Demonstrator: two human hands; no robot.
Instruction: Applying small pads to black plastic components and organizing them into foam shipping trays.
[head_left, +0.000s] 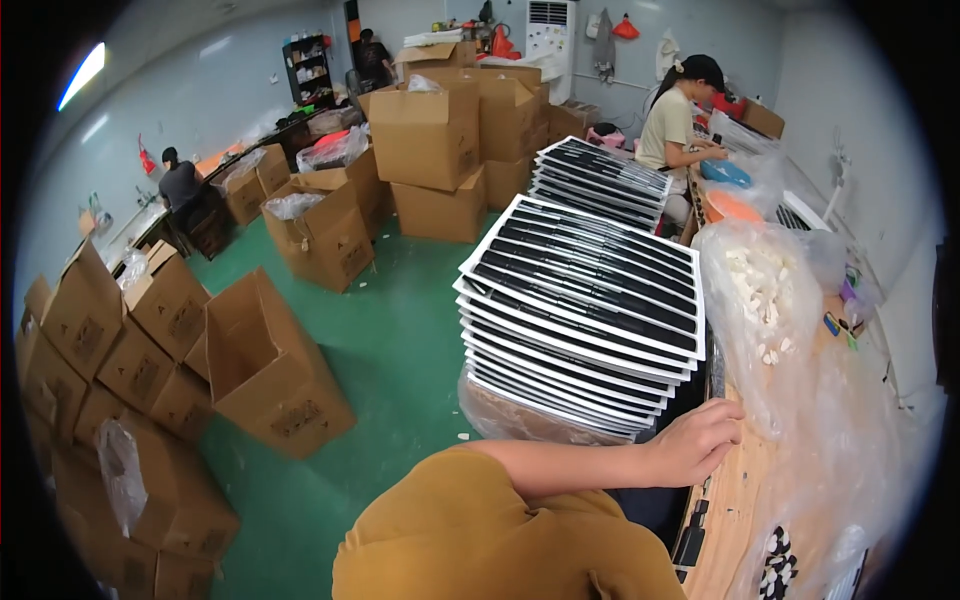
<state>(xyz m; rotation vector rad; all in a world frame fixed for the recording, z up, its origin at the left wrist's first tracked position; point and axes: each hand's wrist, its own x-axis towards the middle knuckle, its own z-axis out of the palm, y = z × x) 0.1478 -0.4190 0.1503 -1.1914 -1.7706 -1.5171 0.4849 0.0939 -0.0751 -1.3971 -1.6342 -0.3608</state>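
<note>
My left hand (700, 441) reaches rightward from a mustard-yellow sleeve to the edge of the wooden workbench (728, 500). Its fingers are curled closed; whatever they may hold is hidden. Just beyond it lies a clear plastic bag (765, 290) of small white pieces. A black fitting (692, 535) sits along the bench edge below the hand. Close by on the bench, small black and white pieces (778, 565) lie among clear plastic film. Behind my forearm rises a tall stack of white-edged trays (585, 290) carrying rows of black strips. My right hand is out of view.
A second tray stack (600, 185) stands behind the first. An open cardboard box (270, 370) is on the green floor (385, 340), with stacked cartons (100, 340) to the left and more cartons (425, 135) behind. A co-worker (680, 120) handles something blue farther along the bench.
</note>
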